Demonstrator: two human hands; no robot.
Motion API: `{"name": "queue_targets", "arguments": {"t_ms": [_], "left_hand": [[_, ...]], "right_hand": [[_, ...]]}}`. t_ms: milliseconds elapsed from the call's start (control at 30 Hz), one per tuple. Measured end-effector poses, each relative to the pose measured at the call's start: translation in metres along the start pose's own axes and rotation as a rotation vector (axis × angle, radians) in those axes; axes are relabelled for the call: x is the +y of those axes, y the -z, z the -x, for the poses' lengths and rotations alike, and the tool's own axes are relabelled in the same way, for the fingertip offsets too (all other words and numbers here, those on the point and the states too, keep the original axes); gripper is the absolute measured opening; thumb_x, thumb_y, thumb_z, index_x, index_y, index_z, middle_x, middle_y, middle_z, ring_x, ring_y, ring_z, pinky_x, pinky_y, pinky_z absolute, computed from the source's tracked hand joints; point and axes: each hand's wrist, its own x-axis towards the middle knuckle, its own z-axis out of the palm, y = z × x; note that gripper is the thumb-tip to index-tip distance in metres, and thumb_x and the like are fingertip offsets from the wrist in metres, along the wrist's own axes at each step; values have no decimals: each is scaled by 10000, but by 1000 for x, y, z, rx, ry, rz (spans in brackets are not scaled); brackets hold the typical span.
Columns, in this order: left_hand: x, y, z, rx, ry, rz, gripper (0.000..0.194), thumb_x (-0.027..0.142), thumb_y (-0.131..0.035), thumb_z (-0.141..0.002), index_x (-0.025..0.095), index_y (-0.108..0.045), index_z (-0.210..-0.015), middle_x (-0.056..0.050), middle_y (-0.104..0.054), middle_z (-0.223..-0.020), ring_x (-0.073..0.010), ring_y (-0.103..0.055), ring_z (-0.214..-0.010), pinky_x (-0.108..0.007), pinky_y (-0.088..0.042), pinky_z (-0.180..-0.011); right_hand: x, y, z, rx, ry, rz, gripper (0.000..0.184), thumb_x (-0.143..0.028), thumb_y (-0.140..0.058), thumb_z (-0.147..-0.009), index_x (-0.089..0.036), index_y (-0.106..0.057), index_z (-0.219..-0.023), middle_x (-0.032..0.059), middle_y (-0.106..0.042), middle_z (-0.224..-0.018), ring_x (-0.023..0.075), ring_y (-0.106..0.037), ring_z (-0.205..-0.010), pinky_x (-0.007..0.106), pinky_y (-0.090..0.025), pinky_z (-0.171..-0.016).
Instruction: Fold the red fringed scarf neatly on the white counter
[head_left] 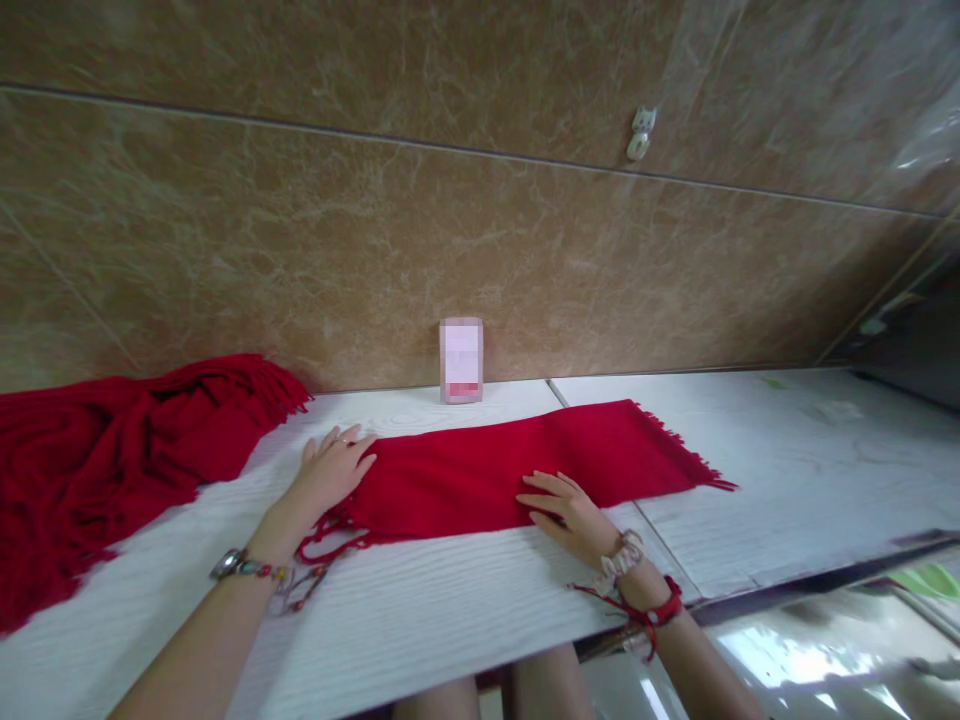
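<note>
A red scarf (465, 475), folded into a long flat strip with fringe at both ends, lies across the white table (420, 610). My left hand (335, 466) rests at the scarf's left end, fingers spread and touching its edge near the tangled fringe. On the scarf's near edge, right of its middle, my right hand (566, 510) lies with its fingers stretched out on the cloth. Neither hand grips anything. Bracelets and a scrunchie circle my wrists.
Another red fringed cloth (150, 440) lies rumpled at the left. A phone (461, 360) with a blurred screen leans against the brown marbled wall (375, 230). A small white fitting (641, 134) sits on the wall. The table's front edge runs close to my legs.
</note>
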Motion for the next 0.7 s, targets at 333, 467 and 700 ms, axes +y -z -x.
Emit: {"name": "queue_targets", "arguments": {"t_ms": [333, 467, 700], "left_hand": [[43, 4, 13, -196, -375, 93, 428, 347, -339, -841, 251, -386, -1255, -42, -343, -1354, -209, -313, -1222, -396, -283, -969], [41, 8, 20, -139, -98, -15, 414, 379, -379, -830, 210, -450, -1202, -99, -415, -1297, -266, -412, -1139, -448, -330, -902], [43, 3, 19, 89, -158, -4, 304, 258, -399, -822, 188, -546, -1080, -119, -513, -1178, -263, -471, -1060, -477, -257, -935]], "right_hand": [[1, -1, 0, 52, 21, 5, 306, -148, -459, -777, -224, -620, -1026, 96, -551, -1166, 237, -455, -1121, 468, -336, -943], [2, -2, 0, 50, 17, 7, 312, -148, -450, -780, -226, -616, -1033, 93, -554, -1163, 227, -456, -1120, 459, -335, -945], [2, -1, 0, 49, -1, -18, 311, -153, -438, -786, -217, -615, -1033, 95, -559, -1154, 223, -463, -1113, 453, -338, -944]]}}
